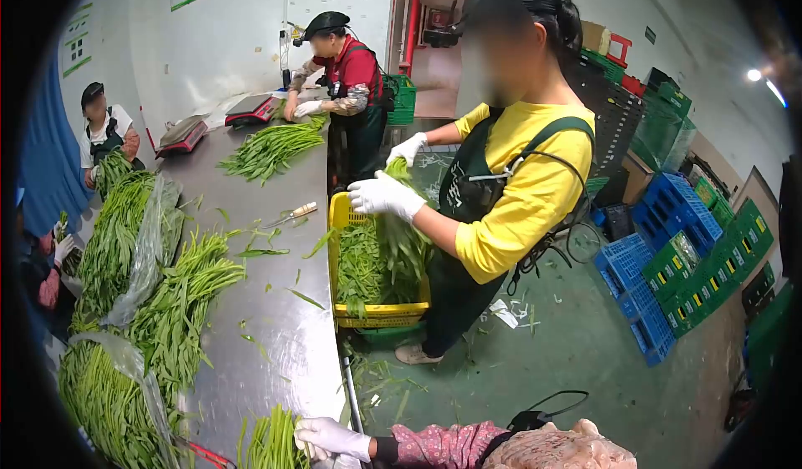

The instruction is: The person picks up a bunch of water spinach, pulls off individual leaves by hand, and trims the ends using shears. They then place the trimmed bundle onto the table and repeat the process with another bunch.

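Observation:
At the bottom, my right hand, white-gloved with a pink patterned sleeve, has its fingers closed at the side of a small bunch of leafy green stems. A white patch below it at the frame edge may be part of my left hand; its fingers are hidden. The bunch lies on the metal table. To the left are large heaps of leafy greens, with clear plastic over part of them. Something red lies near the bottom edge.
A co-worker in yellow holds greens over a yellow crate. Further off, a co-worker in red handles greens near scales. Other people stand at the left. A knife lies on the table; blue pallets stand at right.

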Demonstrator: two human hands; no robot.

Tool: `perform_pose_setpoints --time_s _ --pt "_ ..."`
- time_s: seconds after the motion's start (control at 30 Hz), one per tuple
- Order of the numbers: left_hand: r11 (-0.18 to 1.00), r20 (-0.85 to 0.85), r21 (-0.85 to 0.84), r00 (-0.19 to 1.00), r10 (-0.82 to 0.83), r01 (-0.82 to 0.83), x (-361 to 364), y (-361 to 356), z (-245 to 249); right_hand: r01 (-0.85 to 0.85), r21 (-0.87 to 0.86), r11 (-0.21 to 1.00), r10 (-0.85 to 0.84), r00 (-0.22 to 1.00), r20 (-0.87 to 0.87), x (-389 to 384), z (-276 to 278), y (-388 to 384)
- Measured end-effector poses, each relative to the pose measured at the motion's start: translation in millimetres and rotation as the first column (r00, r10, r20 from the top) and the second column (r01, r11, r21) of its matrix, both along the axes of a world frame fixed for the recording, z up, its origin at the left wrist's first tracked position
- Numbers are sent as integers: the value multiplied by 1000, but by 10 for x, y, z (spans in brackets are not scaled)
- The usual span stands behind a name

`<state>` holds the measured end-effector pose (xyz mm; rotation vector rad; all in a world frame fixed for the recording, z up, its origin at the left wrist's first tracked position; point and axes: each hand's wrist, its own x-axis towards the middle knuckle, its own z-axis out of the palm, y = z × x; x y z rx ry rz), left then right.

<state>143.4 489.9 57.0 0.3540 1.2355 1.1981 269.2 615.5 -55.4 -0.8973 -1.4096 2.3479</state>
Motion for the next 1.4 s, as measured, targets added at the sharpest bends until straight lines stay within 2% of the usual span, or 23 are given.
perform_pose_setpoints --time_s 0.2,0.37,0.43,0.47,0.5,0.53,0.57,0.63,0.67,0.7,0.8,0.9,0.93,0.97,1.0,1.03,1.07,1.13,1.17,1.23,1.27,1.37,1.4 --pt "1000 21 -11 1000 -10 11 22 129 -10 41 -349 936 -100 983 -153 -145 -350 111" --pt "1000 95 19 996 -3 1 -25 49 -86 33 -270 962 -92 974 -207 -11 275 243" --pt "998 205 68 979 -6 -8 -95 -165 -219 2 -465 886 -138 956 -259 -117 185 290" --pt "993 289 117 957 -15 -19 -145 -340 -284 40 -307 951 -118 964 -239 -95 401 330" --pt "976 406 217 910 -84 -7 -221 -498 -420 162 -173 972 -214 911 -352 -127 532 255" --pt "943 485 332 859 -164 -7 -313 -754 -543 263 223 939 -200 942 -269 -208 502 304" --pt "886 540 463 803 -253 -32 -406 -936 -614 309 581 753 -282 949 -139 -285 497 353" --pt "778 609 601 735 -297 -184 -538 -1290 -728 267 899 346 -265 948 -180 -243 600 469" --pt "765 669 559 719 -189 -320 -557 -1376 -667 358 690 629 -381 916 -128 -301 970 506" --pt "730 718 516 691 -84 -448 -578 -1456 -611 468 597 652 -436 875 -210 -293 1003 561" --pt "635 751 539 658 -63 -554 -704 -1509 -483 674 324 664 -583 738 -341 -184 1140 650" --pt "560 731 581 681 -39 -591 -799 -1697 -450 613 307 728 -542 789 -290 -373 1209 87" --pt "558 710 598 703 -36 -576 -821 -1762 -460 384 219 897 -294 888 -354 -444 801 1" --pt "555 689 615 724 -33 -560 -847 -1824 -470 161 833 529 -9 983 -184 -617 647 -204" --pt "602 689 566 724 30 -563 -845 -1921 -453 50 998 -36 -38 998 -51 -686 603 -367" --pt "647 683 515 725 87 -562 -866 -2004 -458 84 991 101 -41 996 -80 -761 664 -545" --pt "648 620 573 782 59 -502 -887 -2033 -473 59 910 411 -39 998 -47 -803 796 -749" --pt "713 554 568 832 39 -412 -818 -2116 -401 -27 595 804 65 997 -42 -975 911 -1040" --pt "749 518 560 855 17 -355 -791 -2157 -368 -107 377 920 134 990 -45 -1039 971 -1163" --pt "802 469 479 876 111 -357 -754 -2330 -412 -121 451 884 119 992 33 -1109 1115 -1344" --pt "815 484 448 866 125 -368 -728 -2376 -401 -150 653 743 135 988 73 -1170 907 -1347" --pt "798 608 431 789 87 -421 -691 -2521 -481 -192 307 932 219 974 -53 -1140 852 -1406" --pt "786 638 431 766 82 -443 -692 -2555 -499 -159 336 928 177 984 -23 -1139 848 -1433"
